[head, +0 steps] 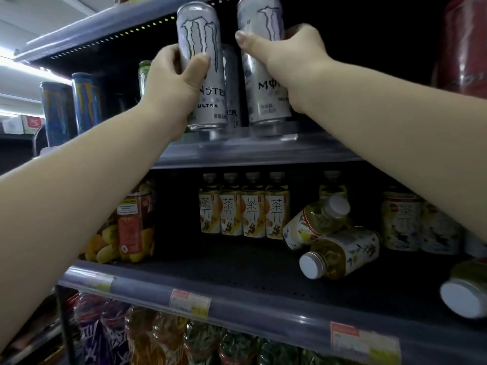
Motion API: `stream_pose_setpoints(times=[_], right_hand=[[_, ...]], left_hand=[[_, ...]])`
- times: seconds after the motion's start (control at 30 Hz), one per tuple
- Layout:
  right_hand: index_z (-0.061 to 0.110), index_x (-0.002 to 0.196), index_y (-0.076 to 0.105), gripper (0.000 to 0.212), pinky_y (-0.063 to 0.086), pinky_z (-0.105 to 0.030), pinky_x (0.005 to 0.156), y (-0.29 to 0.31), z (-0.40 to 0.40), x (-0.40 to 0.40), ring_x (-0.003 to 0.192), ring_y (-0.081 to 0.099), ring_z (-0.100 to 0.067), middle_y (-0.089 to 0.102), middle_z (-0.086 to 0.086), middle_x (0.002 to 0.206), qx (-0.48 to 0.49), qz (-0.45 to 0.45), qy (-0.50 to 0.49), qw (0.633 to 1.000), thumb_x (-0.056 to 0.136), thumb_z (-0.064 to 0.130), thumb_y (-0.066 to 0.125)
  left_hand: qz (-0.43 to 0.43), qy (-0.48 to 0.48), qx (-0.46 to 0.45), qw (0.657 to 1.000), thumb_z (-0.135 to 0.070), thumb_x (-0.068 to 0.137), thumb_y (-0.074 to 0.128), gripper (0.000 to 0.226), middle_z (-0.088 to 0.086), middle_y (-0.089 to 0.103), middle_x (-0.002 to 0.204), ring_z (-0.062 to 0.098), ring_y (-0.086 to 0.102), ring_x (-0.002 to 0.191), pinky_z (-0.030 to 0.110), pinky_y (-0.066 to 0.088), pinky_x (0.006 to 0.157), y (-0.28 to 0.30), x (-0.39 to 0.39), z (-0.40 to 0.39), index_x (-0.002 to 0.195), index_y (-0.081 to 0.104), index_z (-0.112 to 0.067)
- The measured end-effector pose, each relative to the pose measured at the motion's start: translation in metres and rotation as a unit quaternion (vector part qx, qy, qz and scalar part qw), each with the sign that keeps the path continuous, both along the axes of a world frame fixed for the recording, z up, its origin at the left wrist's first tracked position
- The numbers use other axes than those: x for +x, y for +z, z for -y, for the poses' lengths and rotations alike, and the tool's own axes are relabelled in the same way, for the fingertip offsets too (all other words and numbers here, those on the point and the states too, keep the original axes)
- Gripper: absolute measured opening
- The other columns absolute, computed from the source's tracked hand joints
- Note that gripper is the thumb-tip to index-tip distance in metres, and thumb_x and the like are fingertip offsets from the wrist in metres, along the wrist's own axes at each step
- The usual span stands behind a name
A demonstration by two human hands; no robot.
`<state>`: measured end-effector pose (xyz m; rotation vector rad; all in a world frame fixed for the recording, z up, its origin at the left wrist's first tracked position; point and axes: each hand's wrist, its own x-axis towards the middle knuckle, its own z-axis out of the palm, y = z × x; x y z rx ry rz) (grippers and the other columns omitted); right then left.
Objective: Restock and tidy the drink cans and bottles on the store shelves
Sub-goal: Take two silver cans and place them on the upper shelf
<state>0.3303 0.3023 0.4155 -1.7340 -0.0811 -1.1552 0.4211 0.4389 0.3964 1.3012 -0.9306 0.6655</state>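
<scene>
My left hand (172, 83) grips a white Monster Ultra can (201, 35), held upright just above the front of the upper shelf (237, 154). My right hand (292, 61) grips a second white Monster Ultra can (261, 101), also upright, its base at the shelf surface. A third silver can (232, 85) stands between and behind them, partly hidden. Two blue cans (71, 109) stand at the shelf's left, and a green can (143, 75) peeks out behind my left hand.
On the middle shelf (237, 304) several tea bottles (243, 206) stand in a row. Two tea bottles (329, 238) lie tipped over to the right, another (466, 293) lies at the right edge. Jars of fruit (131, 227) stand left. Red cans (463, 43) are top right.
</scene>
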Motion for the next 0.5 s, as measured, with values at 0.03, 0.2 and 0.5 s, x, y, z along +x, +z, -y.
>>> stream_pose_setpoints(times=[0.03,0.2,0.5], right_hand=[[0.013,0.121,0.046,0.07,0.055,-0.037,0.087,-0.001,0.0,0.002,0.099,0.06,-0.018,0.058,0.0,0.111,0.012,0.001,0.013,1.0,0.072,0.052,0.077],[0.017,0.139,0.035,0.084,0.05,-0.043,0.096,-0.003,0.002,0.015,0.114,0.055,-0.024,0.053,-0.002,0.129,0.065,-0.006,0.054,0.996,0.074,0.053,0.074],[0.009,0.141,0.032,0.084,0.041,-0.027,0.087,-0.005,0.011,0.028,0.124,0.051,-0.027,0.048,-0.008,0.14,0.012,0.009,-0.024,1.0,0.08,0.055,0.067]], left_hand=[[-0.001,0.001,0.0,1.0,-0.027,0.092,0.059,0.042,0.014,0.063,0.113,0.026,0.068,0.098,0.038,0.061,0.073,0.0,0.001,0.001,0.124,0.048,-0.003],[-0.009,-0.003,0.007,1.0,-0.034,0.085,0.059,0.048,0.007,0.062,0.101,0.018,0.069,0.085,0.034,0.06,0.066,0.002,0.003,0.003,0.121,0.049,-0.003],[0.007,0.009,0.045,0.999,-0.034,0.09,0.056,0.048,0.011,0.061,0.121,0.026,0.063,0.109,0.048,0.054,0.092,-0.001,0.008,0.017,0.129,0.044,-0.008]])
